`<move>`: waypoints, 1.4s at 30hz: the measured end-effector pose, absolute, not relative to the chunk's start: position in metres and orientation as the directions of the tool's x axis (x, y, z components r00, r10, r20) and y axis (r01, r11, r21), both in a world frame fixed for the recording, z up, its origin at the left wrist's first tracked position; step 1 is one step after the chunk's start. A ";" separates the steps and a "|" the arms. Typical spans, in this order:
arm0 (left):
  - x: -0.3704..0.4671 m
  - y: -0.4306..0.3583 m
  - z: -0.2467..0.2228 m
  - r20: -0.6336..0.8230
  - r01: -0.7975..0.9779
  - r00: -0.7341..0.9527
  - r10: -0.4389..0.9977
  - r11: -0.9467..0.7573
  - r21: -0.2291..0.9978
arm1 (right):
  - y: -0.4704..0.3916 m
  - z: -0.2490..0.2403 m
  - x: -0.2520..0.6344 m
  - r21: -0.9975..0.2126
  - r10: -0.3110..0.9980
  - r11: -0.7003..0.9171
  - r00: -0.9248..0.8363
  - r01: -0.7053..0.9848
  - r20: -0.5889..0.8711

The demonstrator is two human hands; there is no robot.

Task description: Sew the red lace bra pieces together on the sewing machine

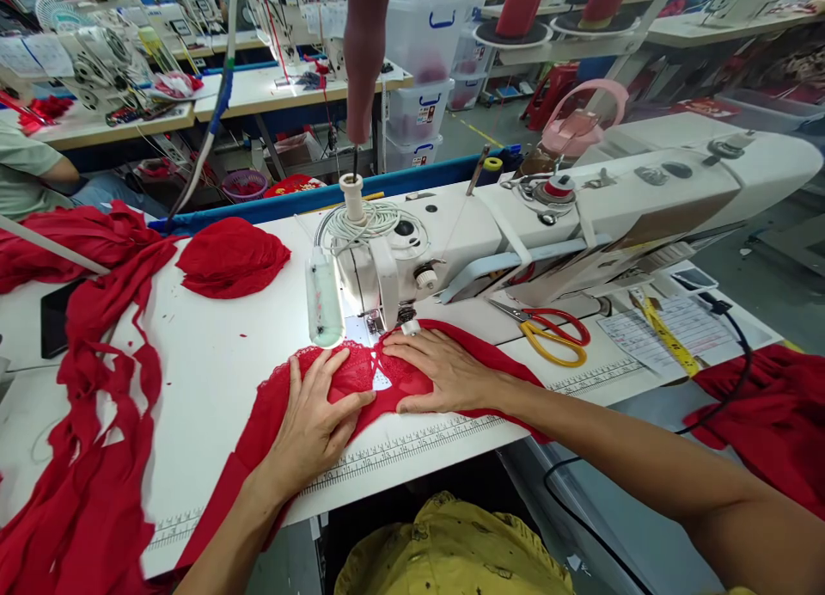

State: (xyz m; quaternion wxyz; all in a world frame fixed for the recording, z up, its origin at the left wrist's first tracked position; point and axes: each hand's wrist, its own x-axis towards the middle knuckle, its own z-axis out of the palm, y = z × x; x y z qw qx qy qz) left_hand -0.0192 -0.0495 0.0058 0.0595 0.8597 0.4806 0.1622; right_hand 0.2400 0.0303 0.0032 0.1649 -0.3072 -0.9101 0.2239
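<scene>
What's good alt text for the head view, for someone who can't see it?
A person's left hand and right hand rest on red lace-edged fabric at the needle end of a white sewing machine. Scissors with red and yellow handles lie to the right, a round pile of red cloth to the left.
</scene>
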 end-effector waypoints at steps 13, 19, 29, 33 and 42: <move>0.006 -0.057 0.005 0.447 0.707 0.451 0.772 -0.615 0.348 | 0.026 0.018 0.230 -0.521 0.570 0.773 -0.756 0.361 0.322; 0.013 -0.052 -0.007 0.406 0.735 0.438 0.802 -0.580 0.351 | 0.028 0.008 0.220 -0.521 0.566 0.779 -0.749 0.350 0.343; 0.012 -0.053 -0.011 0.343 0.773 0.469 0.814 -0.566 0.288 | 0.028 0.016 0.220 -0.517 0.659 0.709 -0.711 0.480 0.243; 0.011 -0.053 -0.013 0.350 0.773 0.500 0.792 -0.591 0.232 | 0.029 0.015 0.215 -0.469 0.706 0.679 -0.678 0.566 0.204; 0.010 -0.056 -0.008 0.388 0.813 0.415 0.823 -0.526 0.249 | 0.023 0.012 0.217 -0.396 0.688 0.711 -0.692 0.582 0.220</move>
